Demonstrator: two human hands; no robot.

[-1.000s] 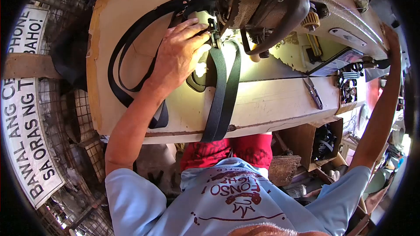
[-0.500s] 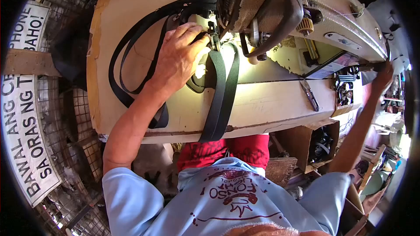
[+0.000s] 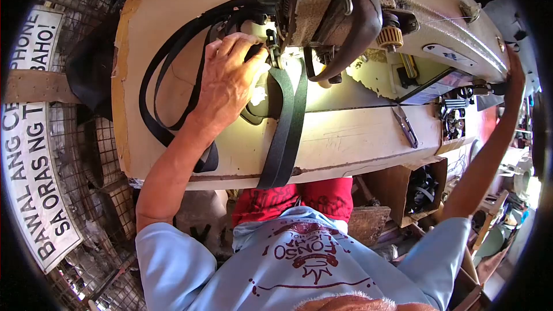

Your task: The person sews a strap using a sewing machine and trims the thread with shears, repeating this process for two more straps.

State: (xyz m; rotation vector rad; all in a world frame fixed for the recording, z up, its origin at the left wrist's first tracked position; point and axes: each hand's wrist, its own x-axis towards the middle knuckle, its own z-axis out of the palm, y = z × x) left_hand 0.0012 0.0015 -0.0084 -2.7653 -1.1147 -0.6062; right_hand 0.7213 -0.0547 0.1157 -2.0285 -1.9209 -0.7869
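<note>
My left hand (image 3: 229, 78) lies over the sewing plate with its fingers curled down on a black webbing strap (image 3: 286, 132), close to the presser foot (image 3: 272, 40) of a sewing machine (image 3: 426, 0). The fingertips and the part of the strap beneath them are partly hidden. From the foot, the strap hangs in a fold over the table's front edge, and more of it loops at the left. Far to the right, my right hand (image 3: 514, 72) reaches the machine's end, by its handwheel; its fingers are too indistinct to read.
Thread snips (image 3: 406, 126) rest on the tabletop (image 3: 345, 138), with a small box of dark metal parts (image 3: 454, 116) beside them. A yellow cutter (image 3: 409, 66) lies under the machine arm. Below is an open cardboard box (image 3: 397, 190). Wire mesh with a sign (image 3: 43, 167) stands left.
My right hand has moved upward along the machine's end. The left hand stays by the presser foot on the strap. The whole view has shifted slightly.
</note>
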